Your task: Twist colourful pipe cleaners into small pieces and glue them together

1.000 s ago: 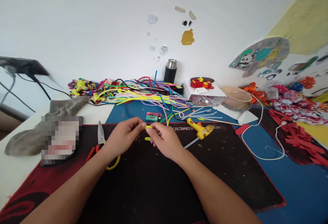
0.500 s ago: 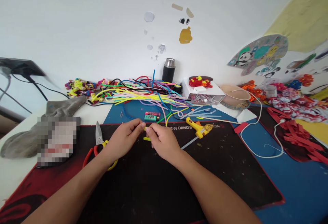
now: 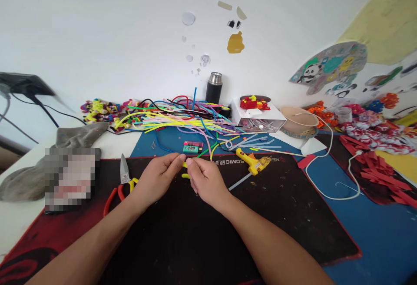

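Observation:
A short yellow pipe cleaner (image 3: 185,175) shows between my two hands, above the black mat (image 3: 182,233). My left hand (image 3: 161,174) pinches one part of it between thumb and fingers. Close against it, my right hand (image 3: 206,176) is closed on the same pipe cleaner, its thumb on top; much of the piece is hidden by the fingers. Scissors (image 3: 124,174) with red and yellow handles lie beside my left wrist, partly covered by the forearm. To the right of my right hand rests a yellow glue gun (image 3: 252,161) with a glue stick in its back.
Behind the hands lies a heap of coloured pipe cleaners (image 3: 182,122). A dark thermos (image 3: 214,88), a white drawer box (image 3: 260,115) and a beige bowl (image 3: 298,120) stand along the wall. A white cable (image 3: 312,185) loops at right. A phone-like blurred slab (image 3: 73,178) lies left.
My hands stay together and have shifted only very slightly; a bit more yellow pipe cleaner shows between the fingertips. The whole view has moved a little.

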`<state>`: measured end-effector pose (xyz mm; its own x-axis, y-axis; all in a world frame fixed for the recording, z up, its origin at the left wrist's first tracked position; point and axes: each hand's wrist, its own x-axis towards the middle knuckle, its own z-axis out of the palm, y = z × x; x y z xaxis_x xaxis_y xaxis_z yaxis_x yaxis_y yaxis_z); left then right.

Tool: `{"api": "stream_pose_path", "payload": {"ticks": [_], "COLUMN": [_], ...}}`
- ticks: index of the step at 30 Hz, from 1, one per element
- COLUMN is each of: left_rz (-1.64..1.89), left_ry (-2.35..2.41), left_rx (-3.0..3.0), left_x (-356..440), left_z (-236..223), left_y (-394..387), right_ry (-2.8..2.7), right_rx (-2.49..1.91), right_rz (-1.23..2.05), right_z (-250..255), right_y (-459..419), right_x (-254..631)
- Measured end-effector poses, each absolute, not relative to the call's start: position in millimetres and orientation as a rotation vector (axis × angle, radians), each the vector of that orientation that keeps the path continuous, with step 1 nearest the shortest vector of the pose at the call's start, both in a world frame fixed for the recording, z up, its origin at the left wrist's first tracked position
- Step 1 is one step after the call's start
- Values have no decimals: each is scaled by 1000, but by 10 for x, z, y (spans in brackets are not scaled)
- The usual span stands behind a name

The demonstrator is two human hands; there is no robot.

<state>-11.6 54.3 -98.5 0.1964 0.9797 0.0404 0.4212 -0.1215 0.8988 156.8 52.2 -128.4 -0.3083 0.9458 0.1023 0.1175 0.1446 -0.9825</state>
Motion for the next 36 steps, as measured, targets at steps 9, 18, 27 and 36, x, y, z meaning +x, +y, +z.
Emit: {"api": "stream_pose_path", "payload": {"ticks": [9,18,27,36], "left_rz": [901,845,835,857], "left_ry": [1160,1167,1192,1183], "left_rx": [1379,1591,1612,1556], "left_x": [-59,-199,-205,-220], "left_z": [-1108,-981,-1015,-1013], "left_y": [585,604,589,598], "right_ry": [-1370,-1314,-1367,-1467], "right_rx": [-958,-971,-979,-917], "right_rz": [1465,1532,1637,1480], "right_z": [-1312,-1155,-1190,-1249], "right_y": [573,616,623,604], "right_x": [1534,1594,1602,1612]}}
